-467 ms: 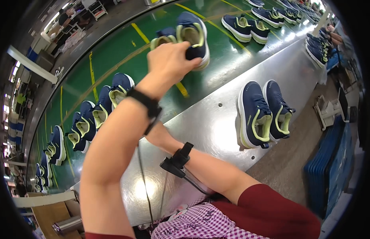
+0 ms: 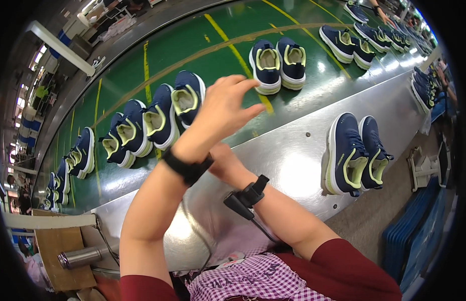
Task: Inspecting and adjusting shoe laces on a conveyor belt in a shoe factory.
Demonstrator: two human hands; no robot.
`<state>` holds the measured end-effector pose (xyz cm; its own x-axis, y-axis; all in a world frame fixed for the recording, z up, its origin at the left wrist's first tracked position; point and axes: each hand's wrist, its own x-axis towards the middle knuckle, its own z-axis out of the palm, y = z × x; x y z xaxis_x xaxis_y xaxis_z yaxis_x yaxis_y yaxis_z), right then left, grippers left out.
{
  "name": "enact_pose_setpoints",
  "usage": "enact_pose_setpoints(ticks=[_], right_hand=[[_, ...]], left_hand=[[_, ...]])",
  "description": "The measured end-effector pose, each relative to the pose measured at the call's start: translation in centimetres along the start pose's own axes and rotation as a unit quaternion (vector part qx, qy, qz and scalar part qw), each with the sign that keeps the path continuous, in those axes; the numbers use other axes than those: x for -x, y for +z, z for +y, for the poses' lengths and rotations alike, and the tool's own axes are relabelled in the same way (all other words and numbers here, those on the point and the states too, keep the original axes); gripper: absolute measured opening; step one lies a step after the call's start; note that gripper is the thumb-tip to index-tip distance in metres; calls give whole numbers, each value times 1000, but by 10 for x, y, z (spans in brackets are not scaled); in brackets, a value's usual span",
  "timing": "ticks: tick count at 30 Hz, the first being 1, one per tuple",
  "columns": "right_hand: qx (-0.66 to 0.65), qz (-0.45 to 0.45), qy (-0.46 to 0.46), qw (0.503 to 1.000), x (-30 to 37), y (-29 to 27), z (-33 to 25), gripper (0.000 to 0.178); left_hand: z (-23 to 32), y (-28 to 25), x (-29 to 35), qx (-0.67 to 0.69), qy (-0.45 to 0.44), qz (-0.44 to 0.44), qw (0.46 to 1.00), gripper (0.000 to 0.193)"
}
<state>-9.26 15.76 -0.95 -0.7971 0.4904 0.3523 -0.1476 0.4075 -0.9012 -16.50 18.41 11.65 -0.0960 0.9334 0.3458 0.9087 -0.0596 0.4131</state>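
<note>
While navy shoes with lime linings (image 2: 140,140) stood along the green belt (image 2: 193,55), the grip of the half-hidden right hand (image 2: 225,159) could not be determined. The left hand (image 2: 228,104) hung open near another navy pair (image 2: 292,69). Pair positioning appeared underway; the next grasp probably required two-sided contact.

Shoes (image 2: 267,78) are navy and lime, the belt (image 2: 167,45) green, the apron (image 2: 248,273) purple-and-white check.

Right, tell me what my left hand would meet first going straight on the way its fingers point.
Probably the nearer navy shoe of the pair on the green surface, just past the fingertips of your left hand; depth is unclear, so it might pass above.
</note>
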Motion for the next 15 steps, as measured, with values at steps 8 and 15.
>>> enact_pose_setpoints(ticks=[8, 15], right_hand=[[-56, 32, 143, 988, -9, -8, -26, 20], [-177, 76, 189, 963, -15, -8, -21, 21]], left_hand=[[-64, -52, 116, -269, -187, 21, 945, 87], [-109, -50, 79, -143, -284, -167, 933, 79]])
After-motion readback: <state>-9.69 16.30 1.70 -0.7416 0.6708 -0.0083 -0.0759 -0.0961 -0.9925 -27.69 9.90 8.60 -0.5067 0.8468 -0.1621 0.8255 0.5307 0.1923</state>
